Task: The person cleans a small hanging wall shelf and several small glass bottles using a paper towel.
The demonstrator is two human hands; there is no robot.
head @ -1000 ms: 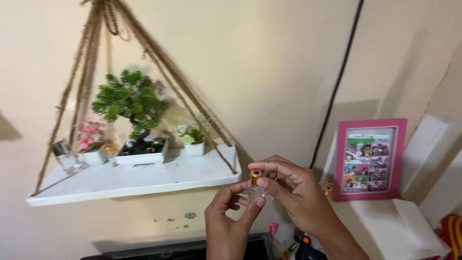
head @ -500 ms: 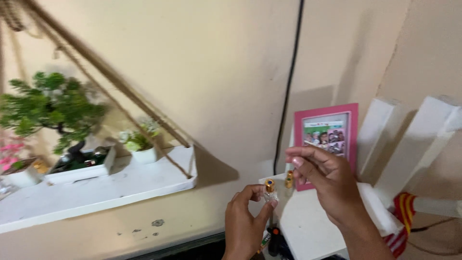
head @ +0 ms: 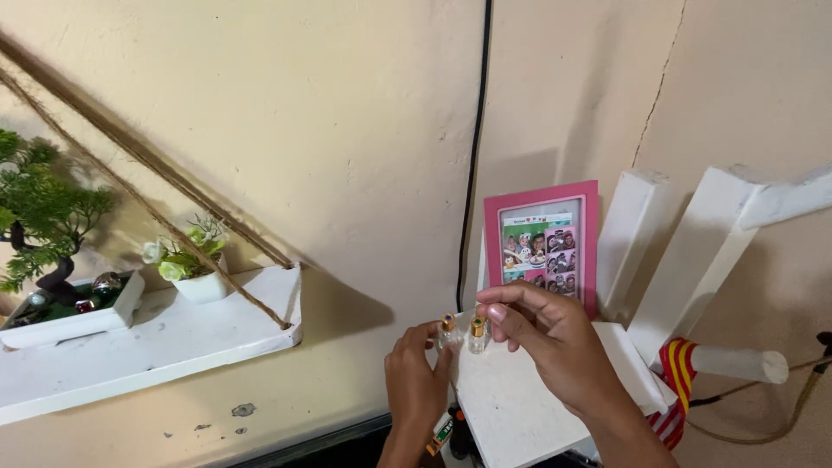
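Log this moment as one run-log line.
left hand: holds small gold-capped bottle | right hand: pinches second gold-capped bottle | above: white shelf

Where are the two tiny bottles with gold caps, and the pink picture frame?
Left small clear glass bottle [head: 448,332], head view, on its body.
Right small clear glass bottle [head: 477,335], head view, on its body.
Pink rectangular photo frame [head: 542,192], head view, top border.

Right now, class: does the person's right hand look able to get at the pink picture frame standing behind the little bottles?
Probably yes. The right hand is at a small gold-capped bottle on the white shelf, and the pink picture frame stands just behind it with nothing between.
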